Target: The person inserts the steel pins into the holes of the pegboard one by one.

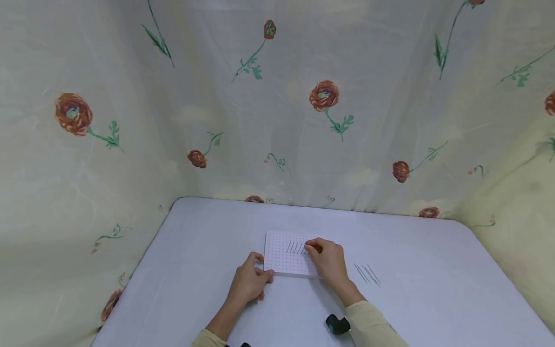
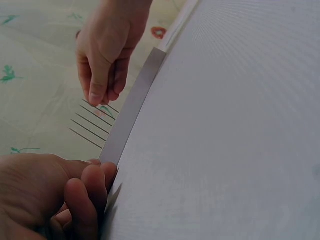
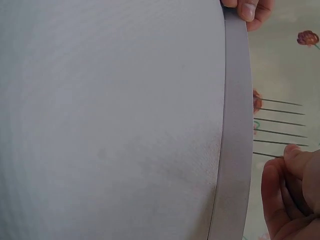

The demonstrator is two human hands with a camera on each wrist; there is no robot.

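Note:
A white board [image 1: 277, 264] with a grid of small holes lies flat on the table. Several thin dark pins [image 3: 280, 121] stand upright in a row in it. At the board's near left corner is my left hand [image 1: 248, 282], which grips the edge between thumb and fingers. My right hand [image 1: 328, 260] is over the board's right part, its thumb and fingertips pinching the upper end of a pin [image 3: 265, 154] at the end of the row. This pin's lower end meets the board's top in the right wrist view.
A few loose pins [image 1: 361, 273] lie on the white table [image 1: 433, 289] to the right of the board. Next to the right sleeve is a small dark object [image 1: 337, 325]. Flower-patterned cloth [image 1: 277, 120] hangs behind the table and at its sides.

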